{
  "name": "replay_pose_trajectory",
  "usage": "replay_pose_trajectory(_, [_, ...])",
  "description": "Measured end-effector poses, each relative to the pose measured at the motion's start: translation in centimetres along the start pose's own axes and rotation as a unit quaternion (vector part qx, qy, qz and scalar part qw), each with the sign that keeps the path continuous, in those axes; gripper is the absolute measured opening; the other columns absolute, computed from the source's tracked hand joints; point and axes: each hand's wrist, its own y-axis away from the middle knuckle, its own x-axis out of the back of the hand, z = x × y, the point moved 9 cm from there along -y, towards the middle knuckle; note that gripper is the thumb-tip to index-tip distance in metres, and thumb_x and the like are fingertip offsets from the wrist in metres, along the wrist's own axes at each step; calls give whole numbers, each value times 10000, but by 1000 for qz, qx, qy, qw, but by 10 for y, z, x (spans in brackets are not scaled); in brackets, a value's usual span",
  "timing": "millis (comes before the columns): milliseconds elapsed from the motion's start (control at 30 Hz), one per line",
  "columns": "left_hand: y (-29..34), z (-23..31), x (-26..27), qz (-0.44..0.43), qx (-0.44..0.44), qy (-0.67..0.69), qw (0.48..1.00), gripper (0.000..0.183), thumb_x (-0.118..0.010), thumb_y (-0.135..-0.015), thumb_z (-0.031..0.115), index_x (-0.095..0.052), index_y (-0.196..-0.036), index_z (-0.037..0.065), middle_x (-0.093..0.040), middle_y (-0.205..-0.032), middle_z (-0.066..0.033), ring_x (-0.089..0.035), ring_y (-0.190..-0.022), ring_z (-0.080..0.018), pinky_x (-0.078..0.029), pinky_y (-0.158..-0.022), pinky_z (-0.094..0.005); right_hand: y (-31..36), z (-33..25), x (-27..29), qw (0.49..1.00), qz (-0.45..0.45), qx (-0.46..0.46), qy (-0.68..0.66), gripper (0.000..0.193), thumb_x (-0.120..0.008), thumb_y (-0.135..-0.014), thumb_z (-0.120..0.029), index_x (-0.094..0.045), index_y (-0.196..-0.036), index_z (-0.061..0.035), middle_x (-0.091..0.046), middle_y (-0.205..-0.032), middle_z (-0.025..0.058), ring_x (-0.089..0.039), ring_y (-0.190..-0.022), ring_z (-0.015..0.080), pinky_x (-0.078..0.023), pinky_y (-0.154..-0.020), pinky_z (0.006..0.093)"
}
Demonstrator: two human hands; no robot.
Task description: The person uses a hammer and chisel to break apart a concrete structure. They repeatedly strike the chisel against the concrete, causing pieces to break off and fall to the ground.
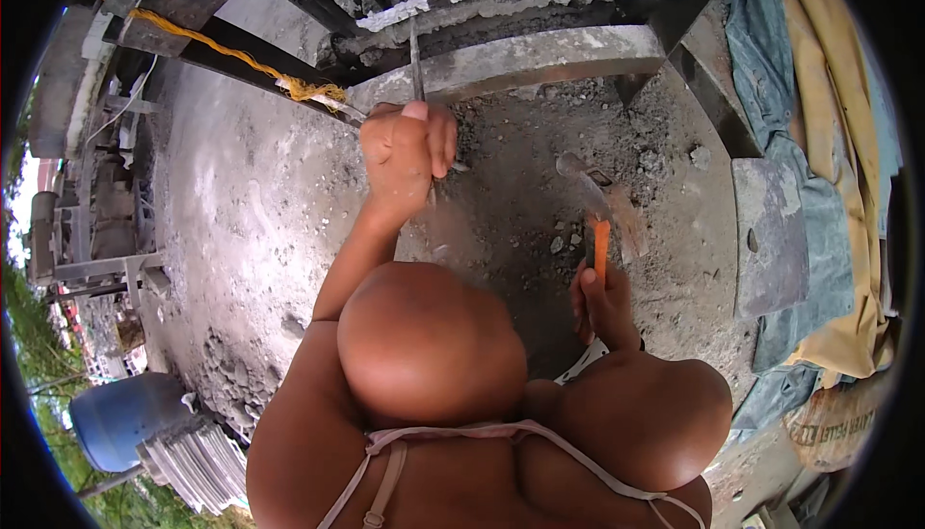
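My left hand is closed around a long metal chisel. The chisel's far end reaches up to a grey, crusted block with a rough white edge, inside a dark metal frame. Lower and to the right, my right hand grips a hammer by its orange and dark handle. The hammer's head is up and away from the chisel, slightly blurred. A grey, dusty curved bar crosses just beyond my left hand.
Rubble and dust lie on the concrete floor. Yellow rope hangs along the frame at the left. A blue drum and stacked grey sheets stand lower left. Tan and blue-grey tarps and a flat plate line the right.
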Motion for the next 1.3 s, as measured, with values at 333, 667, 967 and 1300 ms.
replay_pose_trajectory(333, [16,126,54,-72,-128,358,922,562,-242,-952,365,-418,-473,129,-386,-337,15,-242,-258,-69,-201,-341,-222,-8,-6,-3,994,28,39,103,194,-632,-848,-210,-543,-795,-46,-486,-558,-22,-422,-493,35,-344,-445,220])
replay_pose_trajectory(667, [17,14,30,-85,118,529,836,544,-210,-963,343,-343,-474,146,-343,-328,1,-234,-296,-105,-247,-421,-247,4,25,18,987,89,-103,83,130,-637,-809,-119,-557,-840,-21,-503,-564,1,-450,-460,65,-351,-418,243])
replay_pose_trajectory(967, [45,-35,12,-78,317,294,898,544,-332,-927,394,-300,-436,163,-293,-335,5,-221,-302,-93,-190,-384,-249,17,9,36,984,70,-80,145,175,-621,-820,-142,-579,-916,-1,-504,-590,2,-459,-491,73,-372,-449,249])
replay_pose_trajectory(1300, [157,-211,65,326,445,396,734,316,-316,-945,291,-472,-747,101,-528,-636,-88,-541,-617,-235,-487,-698,-386,3,-162,-16,950,-16,194,243,587,-497,-882,-520,-481,-1109,20,-449,-590,-14,-415,-460,45,-329,-425,194])
